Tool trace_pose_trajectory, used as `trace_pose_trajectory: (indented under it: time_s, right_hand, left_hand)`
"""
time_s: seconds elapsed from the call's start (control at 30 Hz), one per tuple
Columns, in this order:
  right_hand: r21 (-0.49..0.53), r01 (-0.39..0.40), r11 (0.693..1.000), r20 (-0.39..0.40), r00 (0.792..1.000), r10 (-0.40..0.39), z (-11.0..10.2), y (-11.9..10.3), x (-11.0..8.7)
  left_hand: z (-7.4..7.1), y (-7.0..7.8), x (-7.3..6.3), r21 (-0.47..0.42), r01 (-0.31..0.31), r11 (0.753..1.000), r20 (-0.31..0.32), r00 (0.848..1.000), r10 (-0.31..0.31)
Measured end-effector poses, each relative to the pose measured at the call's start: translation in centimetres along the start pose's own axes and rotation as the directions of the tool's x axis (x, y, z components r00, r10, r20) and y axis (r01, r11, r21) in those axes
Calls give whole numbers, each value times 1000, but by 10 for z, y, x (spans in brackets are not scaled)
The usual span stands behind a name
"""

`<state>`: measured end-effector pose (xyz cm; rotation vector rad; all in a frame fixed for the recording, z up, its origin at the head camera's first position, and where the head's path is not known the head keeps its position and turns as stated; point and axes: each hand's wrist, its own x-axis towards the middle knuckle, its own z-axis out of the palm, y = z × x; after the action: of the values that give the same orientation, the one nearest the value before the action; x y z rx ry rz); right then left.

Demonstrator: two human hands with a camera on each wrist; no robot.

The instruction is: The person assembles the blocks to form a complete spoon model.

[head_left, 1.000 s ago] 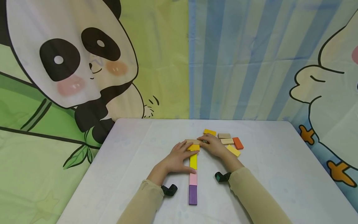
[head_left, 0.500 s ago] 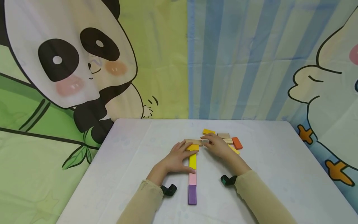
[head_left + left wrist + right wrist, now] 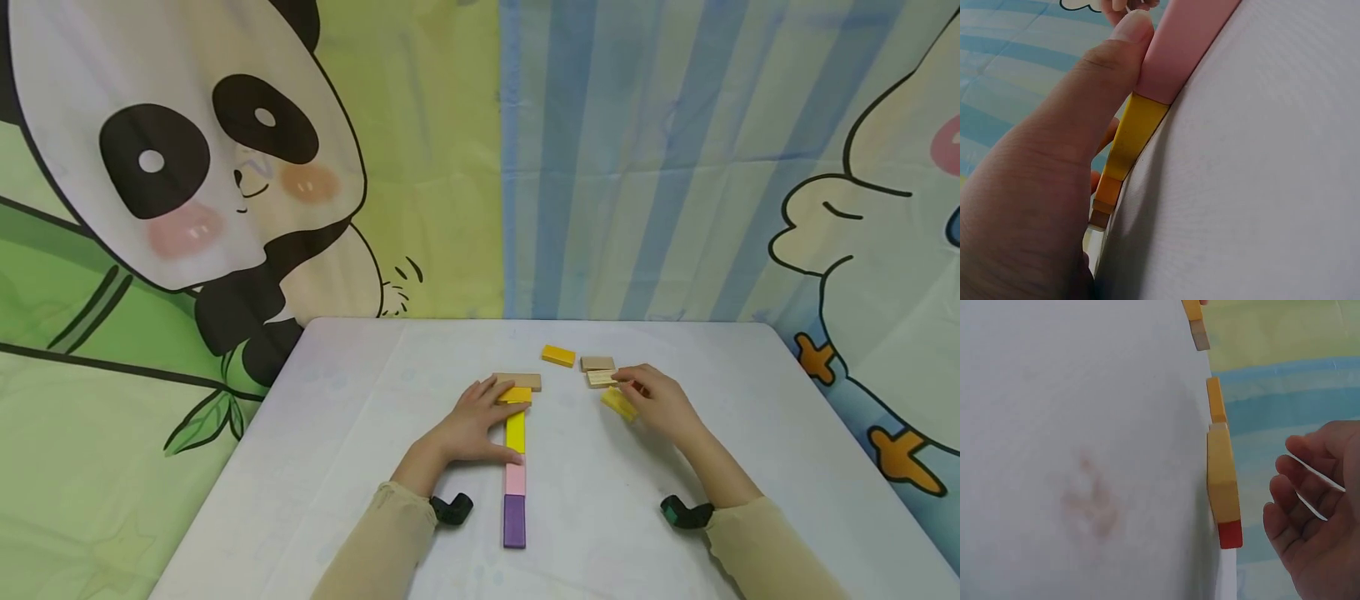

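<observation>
A line of blocks runs toward me on the white table: a crosswise plain wooden block (image 3: 527,382), then an orange-yellow block (image 3: 517,394), a yellow block (image 3: 516,435), a pink block (image 3: 515,480) and a purple block (image 3: 514,522). My left hand (image 3: 467,429) rests along it with spread fingers, its thumb at the pink block. Over the loose pieces, my right hand (image 3: 663,407) hovers with loosely bent fingers and nothing between them. Beneath its fingertips lie a pale yellow block (image 3: 617,405) and a wooden block (image 3: 598,379). The red block (image 3: 1230,535) is hidden from the head view.
Behind the loose pieces are another wooden block (image 3: 597,363) and an orange-yellow block (image 3: 558,356). A small black camera (image 3: 452,509) sits on the left wrist, another camera (image 3: 686,513) on the right. A printed cloth (image 3: 435,167) hangs behind the table.
My right hand has left the crosswise wooden block and moved right, over the loose blocks, covering the red one in the head view. The left hand has stayed in place.
</observation>
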<state>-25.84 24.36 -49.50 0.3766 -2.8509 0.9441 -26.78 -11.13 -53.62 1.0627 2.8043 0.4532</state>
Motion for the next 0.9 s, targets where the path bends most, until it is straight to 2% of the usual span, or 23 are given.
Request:
trace_pose_trajectory:
  time_s: [0.17,0.3,0.47,0.6,0.7,0.9]
  right_hand:
    - [5,-100,995,-51,994,100,-5,14,-15]
    - [31,-118,993,-59,991,120,-3,20,-21]
    - [39,-69,997,-55,996,71,1,24,-23]
    - [13,10,1000,-34,999,-10,7,28,-23]
    - [16,76,997,9,997,-77,11,31,-22]
    - [14,118,993,115,986,-119,14,33,-21]
  left_hand:
    - [0,0,0,-2,-1,1000,1,1000,1]
    - [-1,1,-1,-12,-1,1000,-4,1000,1]
    - [-1,2,-2,-7,-10,1000,-9,1000,10]
    - [-1,2,-2,-4,-12,1000,-12,1000,12]
    - [0,1,-1,-1,-8,1000,-13,1000,8]
    - [0,1,0,0,0,1000,-7,1000,0]
